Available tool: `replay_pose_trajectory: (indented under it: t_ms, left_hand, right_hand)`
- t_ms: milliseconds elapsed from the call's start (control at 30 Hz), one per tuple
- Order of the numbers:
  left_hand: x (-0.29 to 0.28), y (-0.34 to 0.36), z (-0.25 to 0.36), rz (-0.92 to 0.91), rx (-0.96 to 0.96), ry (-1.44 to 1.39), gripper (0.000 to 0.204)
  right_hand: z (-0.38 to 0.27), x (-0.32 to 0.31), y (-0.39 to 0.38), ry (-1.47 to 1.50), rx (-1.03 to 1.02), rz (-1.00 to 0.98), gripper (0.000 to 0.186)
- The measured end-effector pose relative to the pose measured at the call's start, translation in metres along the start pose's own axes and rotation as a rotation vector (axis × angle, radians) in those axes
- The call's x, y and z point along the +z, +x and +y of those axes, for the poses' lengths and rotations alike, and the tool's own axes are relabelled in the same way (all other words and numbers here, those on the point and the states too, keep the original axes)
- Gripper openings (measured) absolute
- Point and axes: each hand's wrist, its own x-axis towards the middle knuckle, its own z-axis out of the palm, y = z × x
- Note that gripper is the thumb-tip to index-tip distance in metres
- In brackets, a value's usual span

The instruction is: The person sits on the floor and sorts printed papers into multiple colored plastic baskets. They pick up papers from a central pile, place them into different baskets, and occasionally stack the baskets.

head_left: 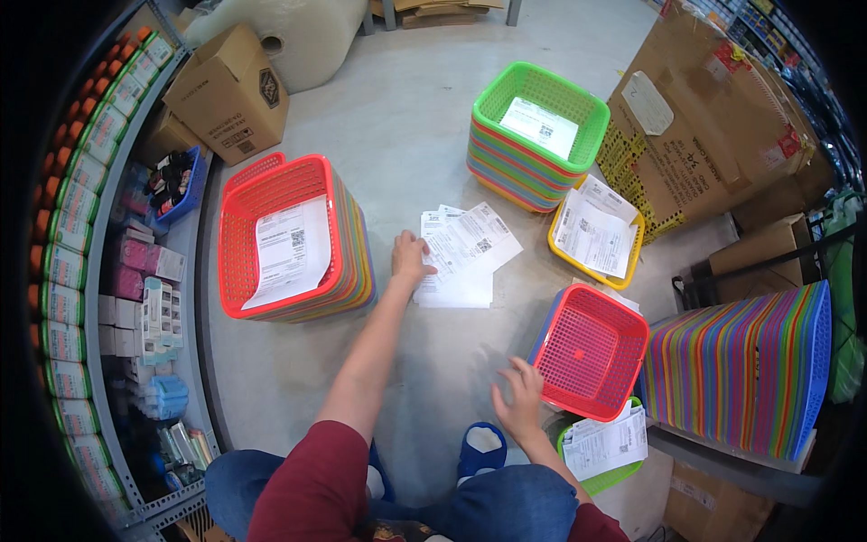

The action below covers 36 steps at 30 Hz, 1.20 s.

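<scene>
On the floor ahead of me lies a loose pile of printed paper sheets, fanned and overlapping. My left hand is at the pile's left edge, thumb and bent fingers apart, fingertips touching or just over the paper. My right hand hovers empty with spread fingers beside an empty red basket, apart from it. At the left stands a stack of nested baskets topped by a red one with a printed sheet in it. A green-topped basket stack farther off also holds a printed sheet.
A yellow basket and a low green basket hold papers on the right. A tall nested basket stack leans beside them. Large cartons stand at the far right. Shelves with bottles and boxes line the left.
</scene>
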Motion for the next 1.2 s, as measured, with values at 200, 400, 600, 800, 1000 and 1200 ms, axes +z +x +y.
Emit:
replay_pose_trajectory:
  t_ms: [200,400,600,800,1000,1200]
  left_hand:
    - [0.005,0.007,0.01,-0.095,-0.167,-0.07,0.077]
    - [0.004,0.007,0.008,-0.053,-0.084,0.033,0.082]
    - [0.002,0.012,0.013,-0.1,-0.211,0.005,0.07]
    - [-0.004,-0.005,0.011,-0.04,0.009,-0.089,0.039]
    - [0.035,-0.079,0.016,-0.212,-0.441,-1.06,0.026]
    - [0.04,-0.13,0.028,-0.055,-0.447,-1.13,0.044]
  right_hand:
    - [-0.031,0.062,0.039,0.205,-0.103,-0.136,0.024]
    - [-0.035,0.062,0.031,0.208,-0.153,-0.21,0.021]
    - [-0.027,0.059,0.014,0.259,-0.043,-0.138,0.019]
    - [-0.009,0.058,0.003,0.261,0.004,-0.218,0.016]
    - [0.02,0.099,0.013,0.88,0.629,-0.348,0.029]
    - [0.029,0.126,0.037,1.549,1.018,0.039,0.052]
